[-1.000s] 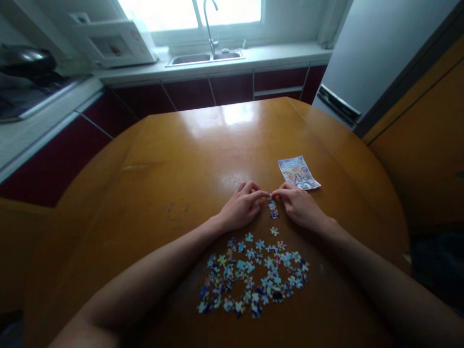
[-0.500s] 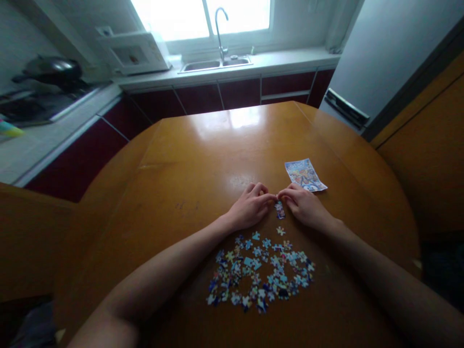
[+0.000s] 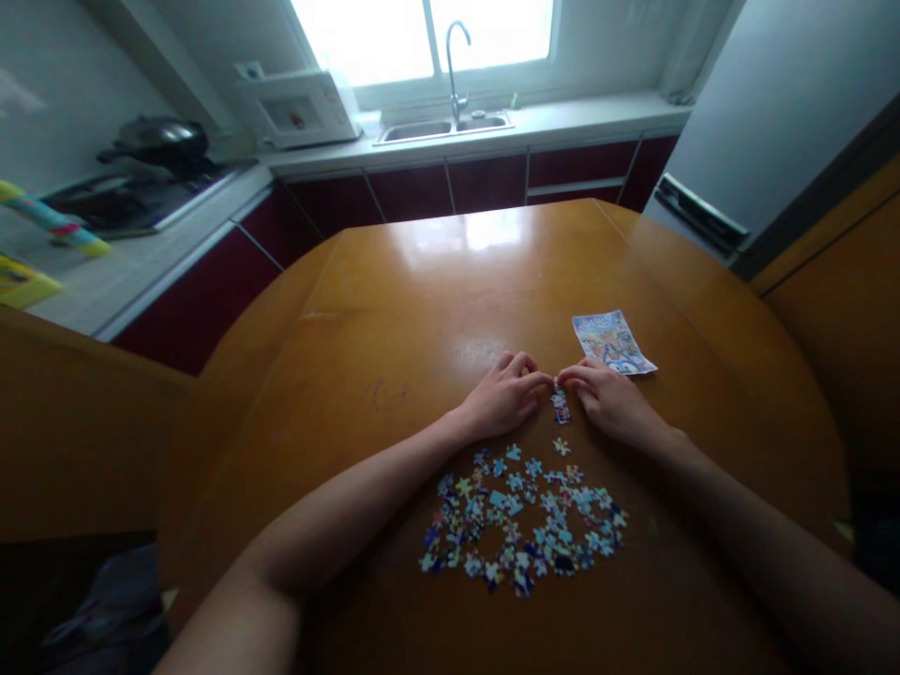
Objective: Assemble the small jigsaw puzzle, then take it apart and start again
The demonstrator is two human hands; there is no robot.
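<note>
Both of my hands rest on a round wooden table (image 3: 422, 309). My left hand (image 3: 502, 398) and my right hand (image 3: 610, 398) have their fingers curled, and their fingertips meet at the top of a small strip of joined puzzle pieces (image 3: 561, 405) lying between them. Several loose puzzle pieces (image 3: 520, 516) lie scattered just in front of my forearms. A single piece (image 3: 561, 446) lies apart, just below the strip. A colourful reference picture (image 3: 613, 341) lies flat beyond my right hand.
Behind the table runs a kitchen counter with a sink and tap (image 3: 457, 89), a white microwave (image 3: 299, 108) and a hob with a dark pan (image 3: 158, 141). A grey fridge (image 3: 766, 122) stands at the right, beside an orange cabinet (image 3: 836, 309).
The camera has swung left, so more of the hob and counter shows. My hands stay pinched over the joined pieces, barely moving.
</note>
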